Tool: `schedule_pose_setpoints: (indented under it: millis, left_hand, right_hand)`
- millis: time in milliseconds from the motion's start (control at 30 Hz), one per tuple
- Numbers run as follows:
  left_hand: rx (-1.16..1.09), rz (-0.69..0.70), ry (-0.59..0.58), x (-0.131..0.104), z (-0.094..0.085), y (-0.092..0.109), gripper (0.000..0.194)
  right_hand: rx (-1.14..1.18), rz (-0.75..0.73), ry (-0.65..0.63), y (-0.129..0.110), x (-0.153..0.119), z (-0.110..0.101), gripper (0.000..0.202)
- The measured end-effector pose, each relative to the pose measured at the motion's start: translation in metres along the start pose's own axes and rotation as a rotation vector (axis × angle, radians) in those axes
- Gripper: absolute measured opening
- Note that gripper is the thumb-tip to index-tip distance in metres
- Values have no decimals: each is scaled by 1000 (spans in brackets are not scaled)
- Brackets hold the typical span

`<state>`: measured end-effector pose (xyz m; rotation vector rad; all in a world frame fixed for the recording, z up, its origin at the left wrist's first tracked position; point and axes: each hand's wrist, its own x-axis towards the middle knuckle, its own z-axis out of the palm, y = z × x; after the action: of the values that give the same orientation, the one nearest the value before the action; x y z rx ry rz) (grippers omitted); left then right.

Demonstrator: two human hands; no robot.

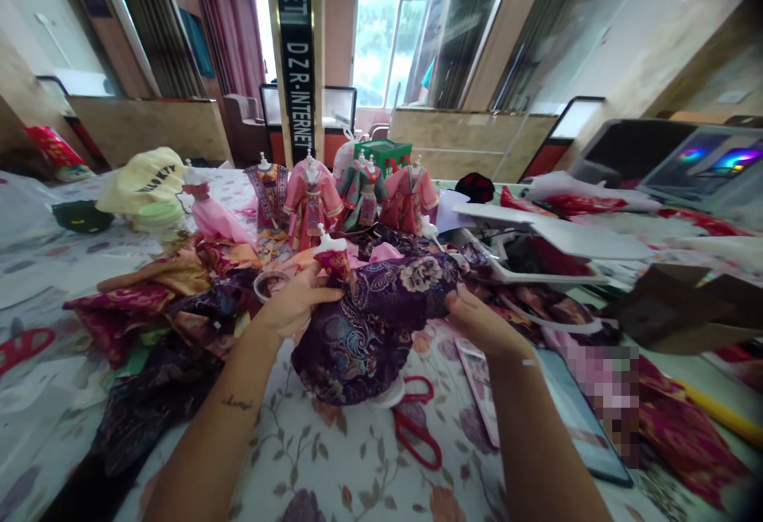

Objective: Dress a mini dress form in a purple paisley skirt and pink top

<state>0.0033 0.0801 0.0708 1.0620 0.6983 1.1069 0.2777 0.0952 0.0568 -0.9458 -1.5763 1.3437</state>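
My left hand (303,293) is closed around a small white doll mannequin (325,242) at its waist, where a red and gold bodice shows. From that waist spreads a dark purple brocade cloth (369,323) with floral patterns. My right hand (470,311) pinches the cloth's right edge and holds it out to the side. Below the cloth, the mannequin's white base (390,393) peeks out. Red-handled scissors (420,427) lie just under it on the flowered tablecloth (334,458), their blades hidden.
Several dressed mini mannequins (313,196) stand in a row behind. Brocade scraps (149,291) are heaped at left. A phone (477,387) and a tablet (578,411) lie at right, near a cardboard box (673,307) and a white tray (548,272). Another red scissors handle (27,347) is far left.
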Motion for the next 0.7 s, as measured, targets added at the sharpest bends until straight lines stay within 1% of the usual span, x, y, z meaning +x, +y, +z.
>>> schedule_pose_setpoints:
  millis: [67, 167, 233, 300, 400, 467, 533, 567, 633, 700]
  left_hand:
    - [80, 41, -1, -1, 1, 0, 52]
    - [194, 110, 15, -8, 4, 7, 53]
    - [249, 130, 25, -15, 6, 14, 56]
    - [301, 132, 24, -20, 8, 18, 58]
    - [359, 138, -6, -22, 11, 18, 52]
    - [373, 153, -35, -20, 13, 16, 51]
    - [373, 165, -56, -19, 16, 15, 52]
    - [369, 168, -63, -19, 17, 15, 53]
    - [360, 168, -74, -19, 19, 15, 53]
    - [348, 165, -88, -19, 20, 15, 56]
  right_hand:
    - [86, 15, 36, -7, -3, 6, 37]
    - [189, 65, 88, -20, -7, 17, 39]
    - [226, 100, 46, -25, -9, 23, 39]
    - [193, 119, -34, -25, -10, 23, 39]
    - [-39, 119, -127, -17, -8, 13, 38]
    - [-248, 123, -193, -10, -6, 1, 33]
    - [-409, 146, -256, -8, -6, -11, 26]
    - [-479, 168, -281, -9, -8, -15, 27]
    - [-607, 201, -303, -17, -12, -21, 35]
    - [-698, 193, -314, -28, -18, -19, 42]
